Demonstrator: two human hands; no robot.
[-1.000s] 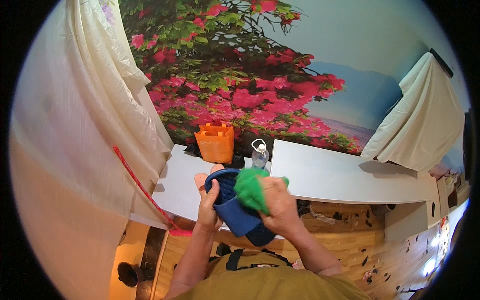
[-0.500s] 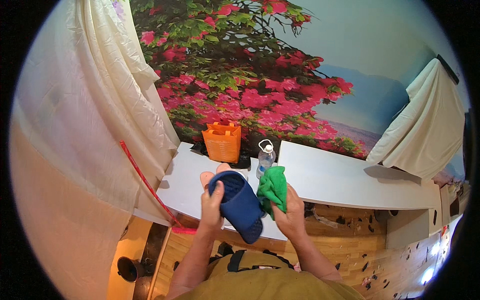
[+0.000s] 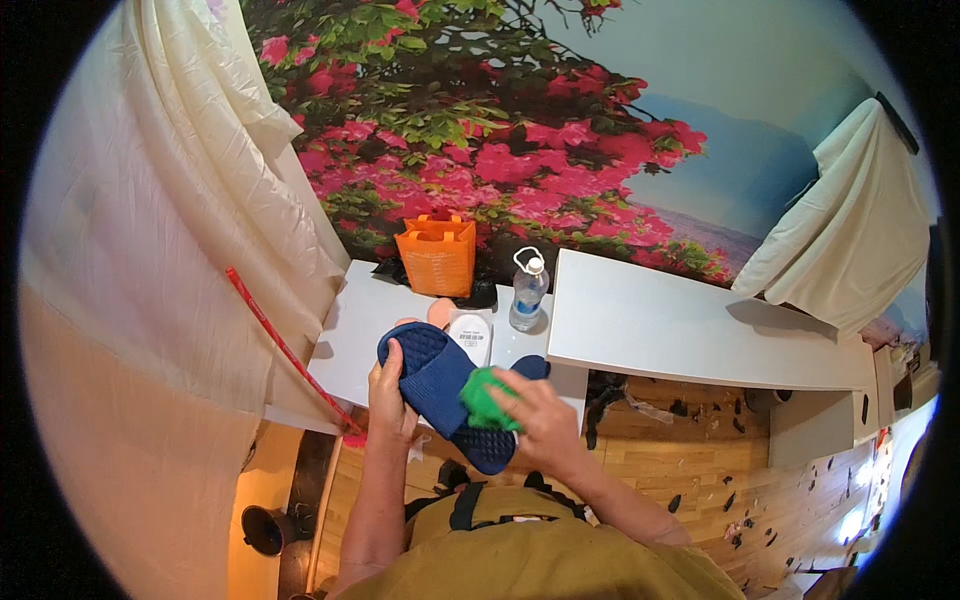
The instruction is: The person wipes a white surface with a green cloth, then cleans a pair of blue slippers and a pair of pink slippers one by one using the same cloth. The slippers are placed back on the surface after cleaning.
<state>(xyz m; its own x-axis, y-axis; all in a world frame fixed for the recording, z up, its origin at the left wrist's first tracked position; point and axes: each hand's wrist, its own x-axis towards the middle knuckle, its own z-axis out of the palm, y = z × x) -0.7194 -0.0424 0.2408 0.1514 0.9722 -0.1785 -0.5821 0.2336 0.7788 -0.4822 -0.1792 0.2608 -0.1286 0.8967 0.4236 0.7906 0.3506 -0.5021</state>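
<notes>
One dark-blue slide slipper with a broad strap (image 3: 432,385) is held up in the air before the person's body, its upper-left end gripped at the rim by the left hand (image 3: 390,395). The thumb is laid over the edge of the footbed, while most of the fingers are hidden beneath. A crumpled bright-green cloth (image 3: 487,398) is bunched in the right hand (image 3: 543,415), closed narrowly around it and pressed to the right side of the slipper, by the strap.

Beyond the slipper, an orange fabric bag with two handles (image 3: 437,264) is stood on a low white table (image 3: 347,335); its contents cannot be made out. To its right, a clear plastic bottle with a white cap and looped handle (image 3: 528,298) is set upright; how full it is cannot be told. At lower left, a dark round bucket (image 3: 264,530) is placed on the floor, its inside lost in shadow.

The slipper is tilted, with its lower-right end pointed toward the body. A textured pattern is shown on its footbed at both ends, and the strap is finely ribbed.
</notes>
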